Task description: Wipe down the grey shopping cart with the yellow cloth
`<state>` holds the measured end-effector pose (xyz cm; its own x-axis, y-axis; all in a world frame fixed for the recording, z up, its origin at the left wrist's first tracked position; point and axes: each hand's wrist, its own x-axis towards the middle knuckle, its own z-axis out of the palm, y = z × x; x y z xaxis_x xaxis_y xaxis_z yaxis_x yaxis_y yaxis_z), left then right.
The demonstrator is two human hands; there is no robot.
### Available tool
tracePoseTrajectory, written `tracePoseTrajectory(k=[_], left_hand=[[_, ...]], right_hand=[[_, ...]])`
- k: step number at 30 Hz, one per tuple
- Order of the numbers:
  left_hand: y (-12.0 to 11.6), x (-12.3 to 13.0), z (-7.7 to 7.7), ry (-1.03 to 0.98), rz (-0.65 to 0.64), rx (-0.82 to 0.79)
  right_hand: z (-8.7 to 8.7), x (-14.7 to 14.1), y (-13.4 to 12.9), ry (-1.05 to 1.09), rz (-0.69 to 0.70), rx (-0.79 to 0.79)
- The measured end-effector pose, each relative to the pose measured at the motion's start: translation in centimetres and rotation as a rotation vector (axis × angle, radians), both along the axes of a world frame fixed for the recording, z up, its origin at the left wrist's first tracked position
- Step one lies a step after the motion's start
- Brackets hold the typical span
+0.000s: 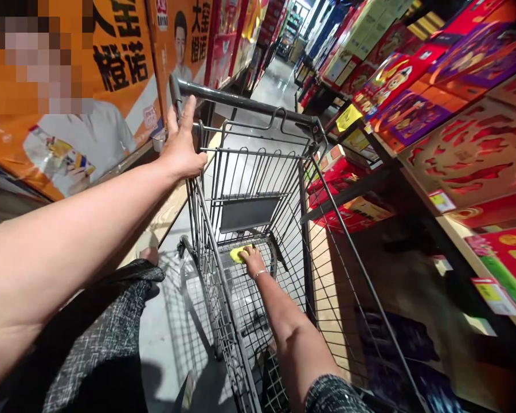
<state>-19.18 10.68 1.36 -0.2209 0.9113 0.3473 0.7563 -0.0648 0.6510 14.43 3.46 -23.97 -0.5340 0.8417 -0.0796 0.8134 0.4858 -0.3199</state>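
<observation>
A wire shopping cart (258, 123) stands in front of me, tilted in my view. My left hand (180, 146) rests against its upper left corner, beside the dark handle bar (241, 103). The fingers there are stretched and spread, with the thumb pointing right. Deep inside the basket, my right hand (254, 261) is closed on a yellow cloth (237, 254). The cloth lies against the wire mesh low in the cart, below a grey panel (249, 214) on the folding seat. Part of the cloth is hidden under my fingers.
Shelves with red and purple gift boxes (417, 115) run along the right, close to the cart's side. Orange poster panels (124, 46) stand at the left. A grey floor aisle (279, 77) stretches away beyond the handle.
</observation>
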Motion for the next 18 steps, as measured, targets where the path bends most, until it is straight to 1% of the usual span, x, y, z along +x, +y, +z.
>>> tracePoseTrajectory(k=[1,2,3,5,7,9,10,12,13,14,15,16,17,18], left_hand=[[-0.1,0.2,0.6,-0.027,0.003,-0.027],[-0.2,0.4,1.2,-0.053,0.003,-0.048],[-0.3,0.6,1.6,-0.077,0.003,-0.061],[-0.2,0.8,2.1,-0.116,0.008,-0.080],[0.0,0.8,2.3,-0.121,0.011,-0.106],[0.1,0.9,2.3,-0.111,0.019,-0.125],[0.1,0.9,2.2,-0.104,0.020,-0.125],[0.0,0.9,2.2,-0.088,0.017,-0.116],[-0.1,0.9,2.1,-0.076,0.011,-0.111],[-0.1,0.9,2.0,-0.065,0.005,-0.106],[-0.2,0.9,2.0,-0.057,0.002,-0.101],[-0.3,0.8,1.9,-0.052,0.000,-0.095],[-0.3,0.8,1.8,-0.050,-0.002,-0.086],[-0.4,0.8,1.8,-0.048,-0.005,-0.076]], right_hand=[[0.0,0.3,0.0,0.001,0.005,-0.017],[0.4,0.4,0.4,0.007,0.011,-0.026],[1.1,0.5,1.2,0.015,0.016,-0.025],[3.4,0.6,3.9,0.042,0.022,0.000],[7.0,0.7,7.4,0.084,0.006,0.060],[11.4,0.7,11.0,0.137,-0.036,0.141],[13.7,0.7,12.8,0.168,-0.090,0.214],[18.0,0.5,15.9,0.199,-0.244,0.482],[19.7,0.3,17.1,0.178,-0.301,0.577],[21.0,0.1,18.1,0.138,-0.329,0.632],[21.6,-0.1,18.8,0.094,-0.342,0.655],[21.5,-0.3,19.0,0.058,-0.340,0.648],[20.7,-0.4,18.9,0.038,-0.328,0.623],[19.2,-0.3,18.2,0.040,-0.318,0.591]])
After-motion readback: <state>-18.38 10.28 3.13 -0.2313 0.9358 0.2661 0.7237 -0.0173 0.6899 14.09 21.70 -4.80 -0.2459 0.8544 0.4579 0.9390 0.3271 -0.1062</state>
